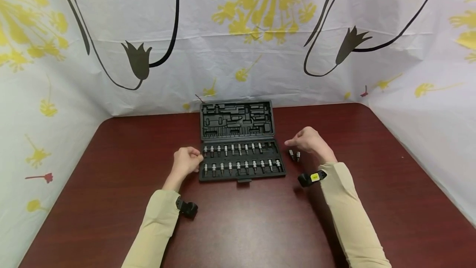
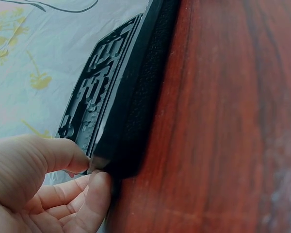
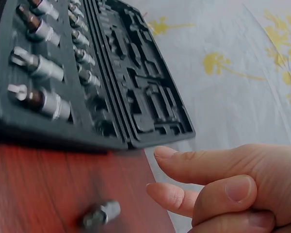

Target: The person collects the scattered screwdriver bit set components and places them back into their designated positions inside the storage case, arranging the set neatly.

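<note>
A black socket case (image 1: 243, 156) lies open on the table, with two rows of silver bit sockets (image 1: 230, 166) in its tray. The left hand (image 1: 186, 161) is at the case's left side; in the left wrist view, its thumb and forefinger pinch the case's corner (image 2: 106, 158). To the right of the case, the right hand (image 1: 308, 140) hovers, its thumb and forefinger apart and nothing between them. Two loose bit sockets (image 1: 298, 156) lie on the table just below that hand. One loose bit socket (image 3: 103, 213) appears blurred in the right wrist view.
The case's lid (image 1: 237, 120), moulded with recesses, leans back toward the patterned white cloth (image 1: 238, 61) behind the table. Bare slots (image 3: 101, 114) show at the right end of the tray's back row. The dark red table (image 1: 245, 222) extends around the case.
</note>
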Demonstrator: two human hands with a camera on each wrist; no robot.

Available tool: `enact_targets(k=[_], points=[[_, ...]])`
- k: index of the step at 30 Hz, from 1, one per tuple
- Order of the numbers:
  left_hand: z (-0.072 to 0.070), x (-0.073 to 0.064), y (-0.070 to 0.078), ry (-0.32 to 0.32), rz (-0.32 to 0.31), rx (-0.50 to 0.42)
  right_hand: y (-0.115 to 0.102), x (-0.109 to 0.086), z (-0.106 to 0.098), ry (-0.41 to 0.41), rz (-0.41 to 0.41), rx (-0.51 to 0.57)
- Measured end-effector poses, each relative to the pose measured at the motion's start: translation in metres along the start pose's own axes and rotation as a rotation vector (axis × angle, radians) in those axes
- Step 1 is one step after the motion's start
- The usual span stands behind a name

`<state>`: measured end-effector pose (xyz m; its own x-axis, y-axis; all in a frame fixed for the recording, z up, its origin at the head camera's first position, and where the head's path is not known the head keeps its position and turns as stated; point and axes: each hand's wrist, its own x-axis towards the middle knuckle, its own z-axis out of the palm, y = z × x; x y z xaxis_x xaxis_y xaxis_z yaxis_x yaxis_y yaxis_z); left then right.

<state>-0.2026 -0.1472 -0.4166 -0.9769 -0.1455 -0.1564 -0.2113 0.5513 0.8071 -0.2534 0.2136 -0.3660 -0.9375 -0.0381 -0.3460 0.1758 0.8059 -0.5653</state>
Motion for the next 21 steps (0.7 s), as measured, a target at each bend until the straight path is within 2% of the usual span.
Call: enact_targets(k=[7,15,21], points=[[0.000,0.000,-0.001,-0.006,0.009,0.001,0.019,-0.005,-0.005,-0.010,0.069,0.034],[-0.002,-0.001,-0.001,-0.003,0.023,-0.002,0.031,-0.010,-0.006,-0.025,0.078,0.035],[-0.002,-0.002,0.001,-0.014,0.011,0.000,0.035,-0.011,-0.004,-0.036,0.091,0.035]])
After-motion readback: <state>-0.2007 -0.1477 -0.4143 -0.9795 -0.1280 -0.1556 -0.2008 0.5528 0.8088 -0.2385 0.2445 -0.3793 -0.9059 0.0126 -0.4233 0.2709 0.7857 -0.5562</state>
